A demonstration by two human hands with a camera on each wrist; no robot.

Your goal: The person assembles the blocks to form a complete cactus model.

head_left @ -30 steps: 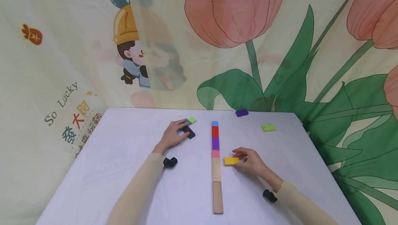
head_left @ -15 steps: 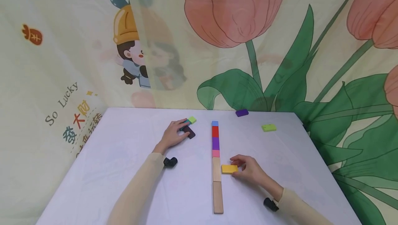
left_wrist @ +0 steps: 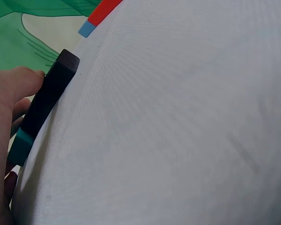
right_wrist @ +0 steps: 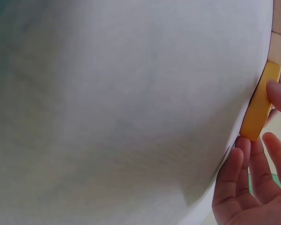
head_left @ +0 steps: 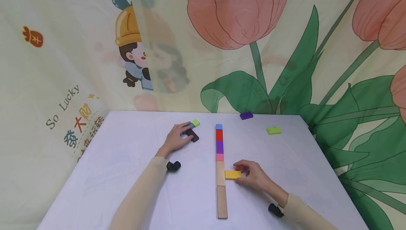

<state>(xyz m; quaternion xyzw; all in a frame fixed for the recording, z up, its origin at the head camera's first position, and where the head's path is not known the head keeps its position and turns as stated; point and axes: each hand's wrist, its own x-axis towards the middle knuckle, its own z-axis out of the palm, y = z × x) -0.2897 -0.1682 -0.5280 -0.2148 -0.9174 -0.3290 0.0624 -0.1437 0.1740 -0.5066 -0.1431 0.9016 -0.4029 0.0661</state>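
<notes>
Right of the row of blocks [head_left: 220, 147], the right hand [head_left: 255, 177] pinches the yellow block [head_left: 233, 175] between thumb and fingers, its end seemingly touching the row's farther wooden piece [head_left: 221, 173]. Left of the row's far half, the left hand [head_left: 175, 137] has its thumb on the dark block [head_left: 193, 135] and a finger over the teal block [head_left: 189, 126]; whether these fingers grip or only rest, I cannot tell. The likeliest trouble is at the row: a slightly hard push on the yellow block could knock the wooden piece leftward and open its joints, since nothing visible braces that side. A one-sided pinch could turn the yellow block askew to the row, and a careless lift of the left hand could scatter its pieces, including the lime block [head_left: 196, 122], toward the row. The left fingertips are largely hidden behind the dark and teal blocks, and the teal one is mostly covered. The right wrist view cuts the row off at its edge, so whether the yellow block truly meets it stays uncertain.
</notes>
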